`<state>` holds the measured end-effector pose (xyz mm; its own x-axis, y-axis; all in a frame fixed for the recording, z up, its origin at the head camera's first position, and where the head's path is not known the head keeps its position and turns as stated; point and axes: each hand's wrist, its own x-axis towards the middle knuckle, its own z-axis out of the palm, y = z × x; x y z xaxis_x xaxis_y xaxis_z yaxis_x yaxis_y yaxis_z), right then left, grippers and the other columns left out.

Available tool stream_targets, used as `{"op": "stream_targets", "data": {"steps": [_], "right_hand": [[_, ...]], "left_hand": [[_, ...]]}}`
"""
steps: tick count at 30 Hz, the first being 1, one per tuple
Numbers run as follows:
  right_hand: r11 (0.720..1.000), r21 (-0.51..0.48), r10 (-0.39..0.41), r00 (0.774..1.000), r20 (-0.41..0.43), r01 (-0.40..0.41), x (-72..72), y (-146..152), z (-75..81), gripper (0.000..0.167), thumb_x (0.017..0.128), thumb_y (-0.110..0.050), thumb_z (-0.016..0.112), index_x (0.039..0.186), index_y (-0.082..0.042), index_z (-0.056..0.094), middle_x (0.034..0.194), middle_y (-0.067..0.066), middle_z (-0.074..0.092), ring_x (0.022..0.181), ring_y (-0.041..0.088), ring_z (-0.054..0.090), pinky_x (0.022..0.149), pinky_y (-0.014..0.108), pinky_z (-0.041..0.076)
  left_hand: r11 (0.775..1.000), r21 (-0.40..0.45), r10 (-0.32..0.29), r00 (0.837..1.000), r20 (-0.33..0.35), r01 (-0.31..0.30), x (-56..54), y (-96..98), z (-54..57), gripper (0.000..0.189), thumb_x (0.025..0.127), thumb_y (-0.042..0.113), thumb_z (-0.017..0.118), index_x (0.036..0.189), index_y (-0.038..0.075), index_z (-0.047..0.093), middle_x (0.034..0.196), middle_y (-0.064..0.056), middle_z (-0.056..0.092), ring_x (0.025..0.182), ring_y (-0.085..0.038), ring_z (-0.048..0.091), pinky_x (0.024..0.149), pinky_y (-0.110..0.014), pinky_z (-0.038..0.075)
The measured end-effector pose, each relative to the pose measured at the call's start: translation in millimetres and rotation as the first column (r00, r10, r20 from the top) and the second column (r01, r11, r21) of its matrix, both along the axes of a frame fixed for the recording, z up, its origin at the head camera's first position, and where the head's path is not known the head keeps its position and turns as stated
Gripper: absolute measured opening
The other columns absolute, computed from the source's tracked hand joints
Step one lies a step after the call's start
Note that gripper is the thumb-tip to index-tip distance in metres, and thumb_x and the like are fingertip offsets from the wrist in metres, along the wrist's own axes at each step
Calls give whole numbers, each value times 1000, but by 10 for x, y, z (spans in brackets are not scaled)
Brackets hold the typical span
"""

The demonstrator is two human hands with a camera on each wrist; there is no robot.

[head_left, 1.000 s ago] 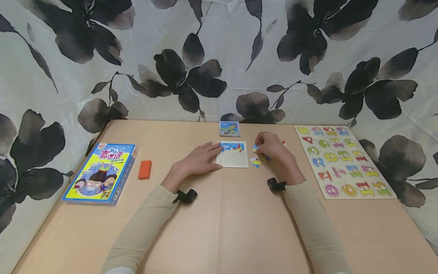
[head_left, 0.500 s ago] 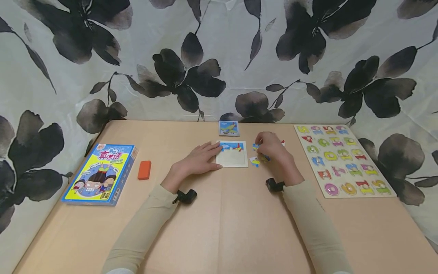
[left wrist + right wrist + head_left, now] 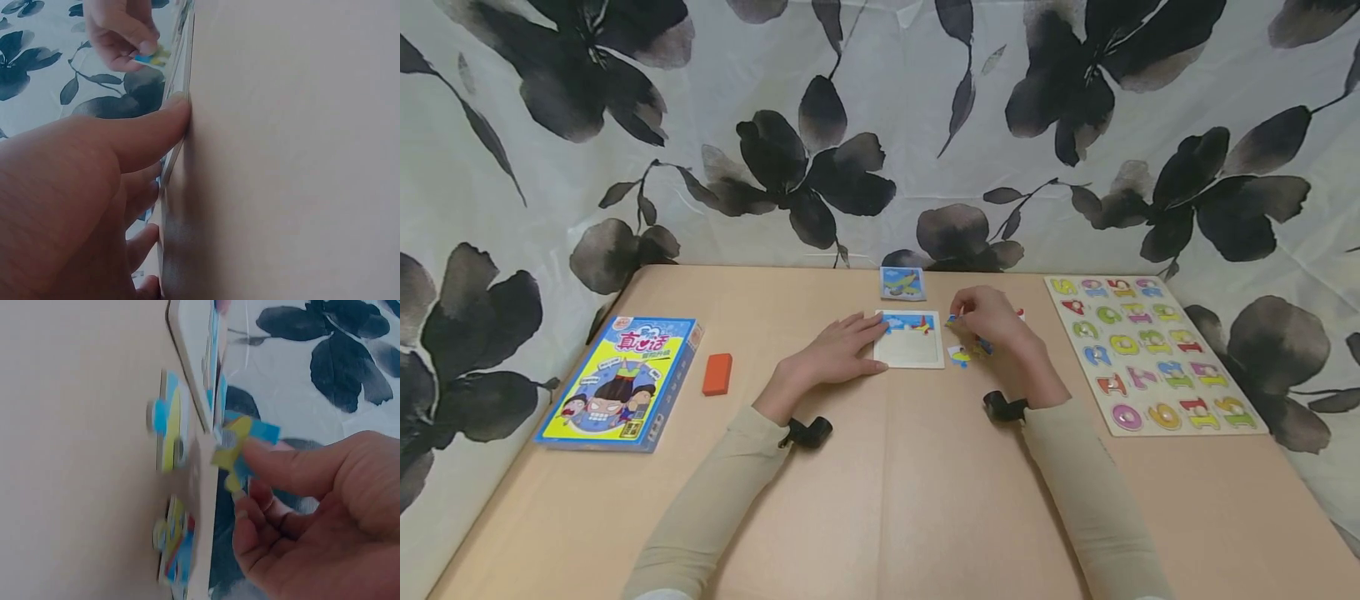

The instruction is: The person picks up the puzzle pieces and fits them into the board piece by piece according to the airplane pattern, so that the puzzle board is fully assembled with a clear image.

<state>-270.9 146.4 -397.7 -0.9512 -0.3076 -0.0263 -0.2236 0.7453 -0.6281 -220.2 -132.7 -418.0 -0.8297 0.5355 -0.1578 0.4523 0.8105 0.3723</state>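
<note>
Blue and yellow, here's the little puzzle piece (image 3: 229, 449), held above the desk (image 3: 880, 533) just right of the tray, and the right hand (image 3: 992, 318) has it in a firm grip, pinched between thumb and fingers. From the head view those fingers cover most of it; its outline only comes through at the right wrist, and a touch blurred. Now the puzzle tray (image 3: 913, 352): a strip of blue-and-red pieces (image 3: 917, 320) along its top, pale base below, its left edge partly hidden beneath the left hand (image 3: 838, 346). That grip is released, fingers stretched onto the tray, thumb at the near left corner. Loose pieces (image 3: 172, 422) lie beside it, some half lost behind the right hand, so the count is unclear. Beyond, a small picture card (image 3: 902, 283); out right, a board (image 3: 1150, 397) of colourful shapes; out left, an orange-red block (image 3: 717, 373) and a game box (image 3: 617, 383), its inside hidden from view.
</note>
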Motion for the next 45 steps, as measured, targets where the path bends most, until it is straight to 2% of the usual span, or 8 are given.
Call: {"op": "stream_targets", "data": {"steps": [3,6,13,20,26,33,39,45], "right_hand": [[998,-31,59,997,-52,-60,18,-82,28,9,86,3,59,89,0,68,86,9,51,83,24,46,73,34,38],[995,-62,75,996,-52,-78,38,-171,33,11,89,4,57,93,0,66,90,11,53,85,24,47,73,32,39],[986,-158,67,989,129,-46,87,-348,6,14,92,-3,65,105,-1,68,80,12,59,60,25,61,53,24,49],[982,-184,69,978,195,-32,49,-543,-94,9,89,-4,71,96,0,68,81,7,62,63,13,63,61,21,51],[969,-244,43,962,268,24,65,-637,-107,15,90,-4,69,103,2,73,80,8,67,57,11,65,59,22,55],[979,-204,39,967,253,14,81,-712,-126,10,88,-3,69,97,2,68,62,3,63,49,9,61,52,20,51],[986,-165,14,977,214,22,80,-777,-153,11,88,-5,70,81,-1,62,63,4,63,50,9,60,50,20,47],[993,-105,-31,984,174,50,102,-837,-158,13,88,-6,69,77,-3,63,65,6,65,52,13,61,52,22,46]], "left_hand": [[1000,6,4,1000,-4,-4,9,3,21,75,97,47,58,158,14,27,167,-5,22,156,-34,13,124,-57,15],[1000,6,4,1000,-6,-4,6,5,21,75,97,46,58,158,14,28,167,-5,22,156,-34,13,124,-57,15],[1000,-12,-4,1000,-11,3,-19,-4,-19,76,97,50,56,158,16,27,167,-4,22,156,-32,14,124,-55,15],[1000,-7,3,1000,-24,-3,-21,-23,-20,77,96,51,57,158,16,28,167,-2,22,155,-33,15,125,-53,16],[1000,-3,-6,1000,-29,6,-28,-15,-16,77,96,51,58,158,16,29,166,-3,24,155,-33,16,125,-53,17],[1000,-14,-3,1000,-21,3,-28,-17,-18,78,96,52,58,158,16,28,166,-3,23,155,-33,16,124,-53,17],[1000,-20,0,1000,-20,-1,-15,-27,-15,77,97,51,56,158,16,27,167,-3,23,155,-34,15,124,-54,16],[1000,-21,-15,1000,-14,15,-4,-27,-4,76,98,51,55,158,17,26,167,-3,21,156,-33,13,124,-56,15]]}}
